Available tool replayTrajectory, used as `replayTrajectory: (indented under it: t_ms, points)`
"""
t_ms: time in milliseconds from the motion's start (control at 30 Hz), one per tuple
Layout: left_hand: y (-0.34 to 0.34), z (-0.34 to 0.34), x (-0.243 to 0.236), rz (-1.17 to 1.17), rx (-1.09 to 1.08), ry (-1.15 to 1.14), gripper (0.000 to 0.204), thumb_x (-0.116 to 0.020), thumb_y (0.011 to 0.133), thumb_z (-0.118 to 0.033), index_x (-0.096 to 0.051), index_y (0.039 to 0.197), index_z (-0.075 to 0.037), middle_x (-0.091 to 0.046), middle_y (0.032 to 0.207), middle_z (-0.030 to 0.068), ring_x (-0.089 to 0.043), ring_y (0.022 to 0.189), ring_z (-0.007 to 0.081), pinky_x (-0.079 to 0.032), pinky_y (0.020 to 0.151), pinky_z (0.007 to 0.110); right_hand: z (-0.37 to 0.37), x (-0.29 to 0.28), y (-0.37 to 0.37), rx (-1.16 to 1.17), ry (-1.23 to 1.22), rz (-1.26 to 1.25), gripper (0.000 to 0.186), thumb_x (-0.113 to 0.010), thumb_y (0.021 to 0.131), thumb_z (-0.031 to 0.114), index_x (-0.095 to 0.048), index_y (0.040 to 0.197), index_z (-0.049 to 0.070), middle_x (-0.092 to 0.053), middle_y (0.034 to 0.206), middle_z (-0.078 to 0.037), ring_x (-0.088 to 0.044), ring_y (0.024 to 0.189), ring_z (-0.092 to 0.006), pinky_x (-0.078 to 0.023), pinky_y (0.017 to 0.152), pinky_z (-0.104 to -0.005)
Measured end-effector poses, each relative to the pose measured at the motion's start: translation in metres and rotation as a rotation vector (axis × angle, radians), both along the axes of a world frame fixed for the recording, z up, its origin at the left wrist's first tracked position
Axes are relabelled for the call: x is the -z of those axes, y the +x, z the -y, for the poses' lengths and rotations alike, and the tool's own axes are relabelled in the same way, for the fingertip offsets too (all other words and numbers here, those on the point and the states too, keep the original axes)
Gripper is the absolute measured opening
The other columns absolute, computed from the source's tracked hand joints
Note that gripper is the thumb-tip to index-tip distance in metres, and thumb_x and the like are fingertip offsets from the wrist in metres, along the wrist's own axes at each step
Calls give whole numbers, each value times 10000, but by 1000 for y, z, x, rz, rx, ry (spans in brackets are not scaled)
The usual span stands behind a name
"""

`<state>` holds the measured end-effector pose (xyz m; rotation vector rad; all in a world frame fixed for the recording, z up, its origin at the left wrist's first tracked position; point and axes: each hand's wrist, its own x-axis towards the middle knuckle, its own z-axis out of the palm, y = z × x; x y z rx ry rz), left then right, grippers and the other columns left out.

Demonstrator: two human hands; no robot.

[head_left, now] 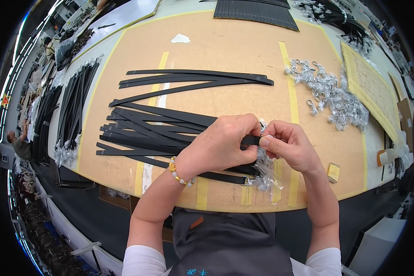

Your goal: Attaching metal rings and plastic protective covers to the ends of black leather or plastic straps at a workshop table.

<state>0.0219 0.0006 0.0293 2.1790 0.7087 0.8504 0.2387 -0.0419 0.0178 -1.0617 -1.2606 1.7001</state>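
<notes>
The left hand (pixel 227 140) and right hand (pixel 287 143) both pinch one strap (pixel 250 141), over the pile's right end. So little shows between them that it could slip. Loose plastic (pixel 269 172) beside it might snag; the crossed straps (pixel 147 120) could drag along, being tangled. Hooks (pixel 324 87) lie clear, rightward.

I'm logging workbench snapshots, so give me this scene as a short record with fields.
Left hand: closed on a black strap
Right hand: thumb and fingers pinching the same strap
Left wrist: beaded bracelet
Under and beside left hand: loose black straps, partly overlapping
Right side of table: pile of metal clasps in clear plastic
Near right forearm: small yellow block
Left edge: strap bundle
</notes>
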Motion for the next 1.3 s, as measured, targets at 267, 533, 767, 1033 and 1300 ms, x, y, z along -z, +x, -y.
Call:
replayTrajectory:
  t_ms: [267, 533, 767, 1033, 1300]
  points:
    - [1, 0, 3, 0, 3, 6, 204, -739, 737, -6, -620, 903, 0, -661, 779, 105, -668, 680, 206, -540, 592, 305, 1, 5, -4, 40, 37, 40, 190, -729, 961, 179, -634, 897, 27, -606, 744, 46, -527, 659, -4, -412, 577, -190]
    - [1, -1, 2, -21, 32, 20, 207, -739, 750, -5, -626, 923, -1, -678, 807, 105, -667, 688, 208, -534, 577, 302, 4, 13, -12, 116, 150, 144, 162, -700, 940, 131, -614, 848, 28, -544, 720, 81, -442, 650, 17, -344, 550, -193]
    - [-3, -2, -4, -44, 55, 40, 201, -764, 779, -57, -646, 937, -14, -681, 825, 78, -630, 645, 185, -503, 533, 280, 2, 7, -5, 40, 95, 111, 163, -687, 970, 170, -602, 910, 44, -555, 774, 69, -466, 677, 0, -379, 588, -190]
    - [-3, -3, 1, -11, 61, 129, 209, -755, 750, -47, -641, 923, -24, -658, 798, 93, -629, 626, 229, -502, 543, 320, 4, -1, -3, 7, 30, 47, 225, -706, 983, 236, -617, 940, 34, -593, 754, 37, -518, 654, -19, -418, 573, -199]
    - [-1, -1, 5, 9, 67, 226, 225, -736, 730, -20, -615, 919, -28, -632, 771, 105, -628, 620, 261, -508, 554, 344, 2, -7, 5, -98, 15, 33, 217, -645, 1026, 231, -637, 1028, 14, -607, 819, 30, -514, 732, -17, -413, 621, -199]
